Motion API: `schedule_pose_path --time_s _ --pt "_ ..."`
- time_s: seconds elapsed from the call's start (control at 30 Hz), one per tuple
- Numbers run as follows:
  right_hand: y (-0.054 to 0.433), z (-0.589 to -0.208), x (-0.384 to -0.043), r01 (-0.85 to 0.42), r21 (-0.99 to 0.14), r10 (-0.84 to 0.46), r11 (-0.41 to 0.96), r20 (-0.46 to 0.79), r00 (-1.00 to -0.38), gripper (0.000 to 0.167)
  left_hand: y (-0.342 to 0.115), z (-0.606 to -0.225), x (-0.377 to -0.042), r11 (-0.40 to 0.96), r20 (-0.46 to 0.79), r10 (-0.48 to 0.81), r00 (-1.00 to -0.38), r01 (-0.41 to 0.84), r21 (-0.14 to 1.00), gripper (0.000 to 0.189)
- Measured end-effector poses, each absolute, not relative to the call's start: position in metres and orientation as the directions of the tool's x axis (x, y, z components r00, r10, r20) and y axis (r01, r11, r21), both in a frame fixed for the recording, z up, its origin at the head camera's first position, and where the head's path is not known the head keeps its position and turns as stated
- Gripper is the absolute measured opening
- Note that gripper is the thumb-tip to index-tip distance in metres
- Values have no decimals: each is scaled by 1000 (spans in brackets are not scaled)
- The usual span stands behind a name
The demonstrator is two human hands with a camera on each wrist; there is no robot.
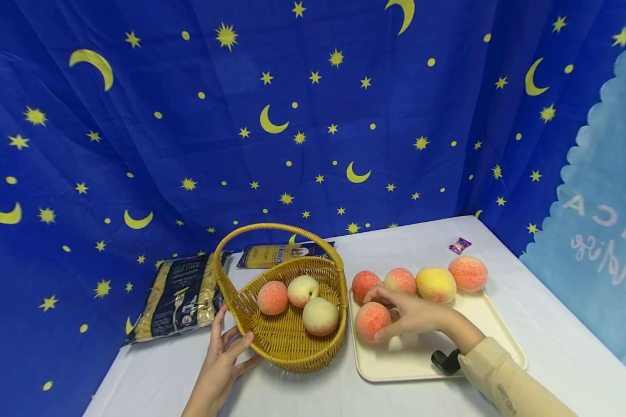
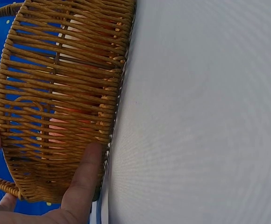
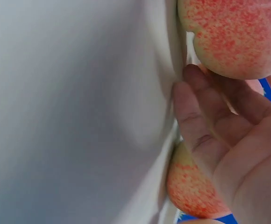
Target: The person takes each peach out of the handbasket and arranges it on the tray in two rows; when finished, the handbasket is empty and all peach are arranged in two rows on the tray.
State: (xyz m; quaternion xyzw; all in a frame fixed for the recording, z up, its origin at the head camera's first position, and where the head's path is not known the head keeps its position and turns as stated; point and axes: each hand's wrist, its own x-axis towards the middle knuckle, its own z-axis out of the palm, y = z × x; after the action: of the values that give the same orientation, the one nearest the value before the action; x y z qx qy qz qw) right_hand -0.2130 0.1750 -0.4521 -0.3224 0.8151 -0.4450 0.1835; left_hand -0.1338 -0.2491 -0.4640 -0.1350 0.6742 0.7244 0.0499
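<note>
A yellow wicker basket (image 1: 302, 362) with a tall handle holds a pink peach (image 1: 272, 297) and two pale peaches (image 1: 320, 317). Against its left outer side rests my left hand (image 1: 223, 360), fingers spread; one straight finger (image 2: 82, 182) presses the woven wall in the left wrist view. My right hand (image 1: 414, 315) holds a pink-red peach (image 1: 372, 322) between thumb and fingers, over the left part of a cream tray (image 1: 396, 370). In the right wrist view, the fingers (image 3: 191, 109) curl beside that peach (image 3: 240, 39), fingertips close to the tray surface.
Along the tray's far side sit a red peach (image 1: 366, 284), a pink peach (image 1: 400, 281), a yellow peach (image 1: 436, 284) and an orange-pink peach (image 1: 468, 274). A purple wrapped sweet (image 1: 459, 245) lies behind them. Pasta packs (image 1: 179, 298) (image 1: 263, 256) lie left of and behind the basket.
</note>
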Motion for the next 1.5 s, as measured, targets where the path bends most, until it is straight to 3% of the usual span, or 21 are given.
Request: schedule_pose_path --time_s 0.67,1.03,1.2,1.5 --pt "186 -442 -213 -417 -784 -686 460 -15 -727 55 -249 -464 -135 -88 -255 -107 -961 -246 965 103" --pt "185 -436 -211 -409 -769 -693 492 -62 -718 61 -249 -464 -134 -90 -263 -107 -959 -254 963 102" --pt "185 -426 -210 -403 -778 -706 482 -72 -705 61 -250 -465 -134 -93 -261 -104 -960 -252 963 101" --pt "182 -391 -199 -435 -739 -675 514 -36 -737 65 -249 -464 -134 -93 -262 -104 -959 -253 963 101"
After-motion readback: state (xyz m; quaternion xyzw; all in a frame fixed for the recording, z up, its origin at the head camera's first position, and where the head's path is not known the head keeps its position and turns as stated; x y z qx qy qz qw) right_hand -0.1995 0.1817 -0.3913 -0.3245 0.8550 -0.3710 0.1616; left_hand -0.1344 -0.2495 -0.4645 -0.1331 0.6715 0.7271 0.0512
